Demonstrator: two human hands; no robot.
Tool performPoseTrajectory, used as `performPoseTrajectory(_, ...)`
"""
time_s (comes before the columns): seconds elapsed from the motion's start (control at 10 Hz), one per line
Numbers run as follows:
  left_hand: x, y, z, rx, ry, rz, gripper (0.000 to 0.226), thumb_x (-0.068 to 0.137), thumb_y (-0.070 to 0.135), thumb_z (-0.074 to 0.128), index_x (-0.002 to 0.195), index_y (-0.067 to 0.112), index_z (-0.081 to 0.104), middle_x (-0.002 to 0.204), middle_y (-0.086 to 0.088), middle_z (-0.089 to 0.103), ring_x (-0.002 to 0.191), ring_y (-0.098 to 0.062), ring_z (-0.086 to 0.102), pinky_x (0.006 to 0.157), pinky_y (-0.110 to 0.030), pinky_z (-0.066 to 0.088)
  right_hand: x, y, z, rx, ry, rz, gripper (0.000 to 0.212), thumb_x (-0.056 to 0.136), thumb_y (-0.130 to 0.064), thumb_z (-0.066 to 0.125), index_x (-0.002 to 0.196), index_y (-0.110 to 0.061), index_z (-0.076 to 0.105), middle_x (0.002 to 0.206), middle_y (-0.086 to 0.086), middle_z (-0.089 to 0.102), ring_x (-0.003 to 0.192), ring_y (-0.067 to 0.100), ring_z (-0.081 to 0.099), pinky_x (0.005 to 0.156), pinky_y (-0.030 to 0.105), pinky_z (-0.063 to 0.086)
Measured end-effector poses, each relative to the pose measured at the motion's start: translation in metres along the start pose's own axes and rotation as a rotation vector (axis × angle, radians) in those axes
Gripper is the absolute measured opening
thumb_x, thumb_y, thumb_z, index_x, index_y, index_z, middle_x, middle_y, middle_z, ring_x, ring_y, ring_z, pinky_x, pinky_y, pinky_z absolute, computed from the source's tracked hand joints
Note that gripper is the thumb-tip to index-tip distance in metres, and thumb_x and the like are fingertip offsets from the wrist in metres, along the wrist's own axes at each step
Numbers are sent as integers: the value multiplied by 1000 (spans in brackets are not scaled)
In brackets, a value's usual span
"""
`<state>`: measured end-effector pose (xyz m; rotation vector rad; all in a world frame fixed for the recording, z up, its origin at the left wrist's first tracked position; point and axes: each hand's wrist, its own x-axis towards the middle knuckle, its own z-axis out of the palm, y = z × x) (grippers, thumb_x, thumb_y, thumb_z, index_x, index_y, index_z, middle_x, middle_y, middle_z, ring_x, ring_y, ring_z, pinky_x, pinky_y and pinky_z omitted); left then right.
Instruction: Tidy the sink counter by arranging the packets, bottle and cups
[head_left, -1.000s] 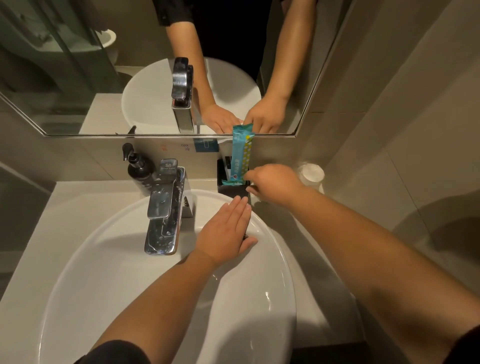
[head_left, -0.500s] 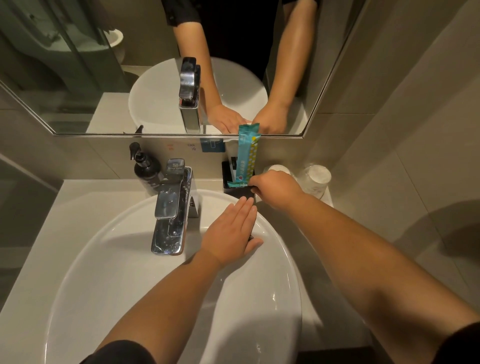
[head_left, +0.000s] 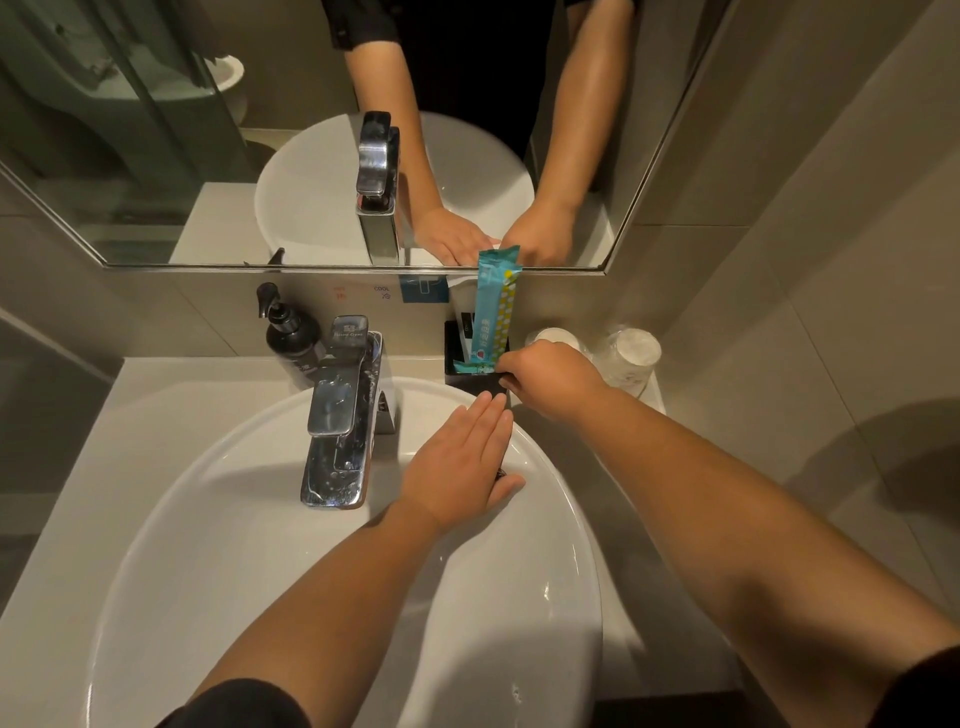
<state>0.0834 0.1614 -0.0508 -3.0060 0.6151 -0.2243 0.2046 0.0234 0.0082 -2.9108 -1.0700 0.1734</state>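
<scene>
A tall teal packet (head_left: 493, 306) stands upright in a small black holder (head_left: 457, 375) against the back wall, with a white packet behind it. My right hand (head_left: 550, 382) is curled around the holder's front right corner. My left hand (head_left: 462, 462) lies flat and open on the white basin's rim, holding nothing. A black pump bottle (head_left: 293, 338) stands left of the faucet. Two wrapped cups (head_left: 558, 338) (head_left: 631, 356) sit upside down on the counter just behind and right of my right hand.
A chrome faucet (head_left: 340, 410) rises at the back of the oval basin (head_left: 249, 530). The white counter (head_left: 166, 379) runs along the left. A mirror (head_left: 208, 156) hangs above, and a tiled wall closes the right side.
My right hand has shifted slightly at the holder's corner, uncovering the nearer cup behind it. My left hand has stayed flat on the basin rim.
</scene>
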Motion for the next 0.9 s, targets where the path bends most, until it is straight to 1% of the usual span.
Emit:
performPoseTrajectory(0.1,0,0,0,-24,-6,3,76,92,59,29,137,0,48,145,-18,46,136,-33,42,108,-44,38,0,-1,-1,3,-8,4,25,98,-28,46,109,-16,65,93,10,70,81,29,65,65,36,53)
performPoseTrajectory(0.3,0,0,2,-48,6,13,76,92,58,30,136,-1,48,144,-19,46,135,-34,43,107,-44,38,-2,-1,-3,13,-2,14,24,98,-28,47,107,-16,65,92,11,70,80,30,65,66,37,55)
performPoseTrajectory(0.4,0,0,2,-60,-14,7,76,92,58,31,136,-1,48,144,-19,46,135,-34,43,107,-45,38,-1,-1,-2,13,-7,15,24,98,-28,46,109,-17,65,94,10,70,81,30,65,67,37,55)
performPoseTrajectory(0.5,0,0,2,-57,-13,9,76,92,58,31,136,-1,48,144,-19,46,135,-34,42,108,-45,39,-2,-2,-5,0,-12,9,25,98,-29,47,110,-17,65,95,11,70,83,30,65,65,35,52)
performPoseTrajectory(0.6,-1,0,2,-45,-17,8,76,92,59,31,136,0,48,144,-19,46,135,-34,42,108,-44,38,-5,-2,-6,2,-2,-3,26,97,-29,49,116,-19,62,98,10,70,85,29,66,66,34,53)
performPoseTrajectory(0.7,-1,0,-1,-62,-57,1,76,91,59,31,137,0,48,145,-18,46,136,-33,42,109,-44,37,-10,-5,-9,23,-9,18,28,97,-27,50,122,-21,59,101,10,71,86,30,67,70,40,57)
performPoseTrajectory(0.8,-1,0,-4,-71,-68,-22,76,91,59,33,138,1,47,146,-17,45,137,-32,41,111,-42,34,-18,-5,-13,3,-10,43,29,96,-20,49,123,-20,58,100,11,70,88,32,67,71,40,57)
performPoseTrajectory(0.9,-2,2,-17,-147,-130,-27,75,94,55,36,147,3,32,156,-15,28,146,-30,22,118,-38,15,-29,-5,-18,-18,-17,92,30,94,-18,49,123,-18,58,103,11,69,90,32,66,69,36,54)
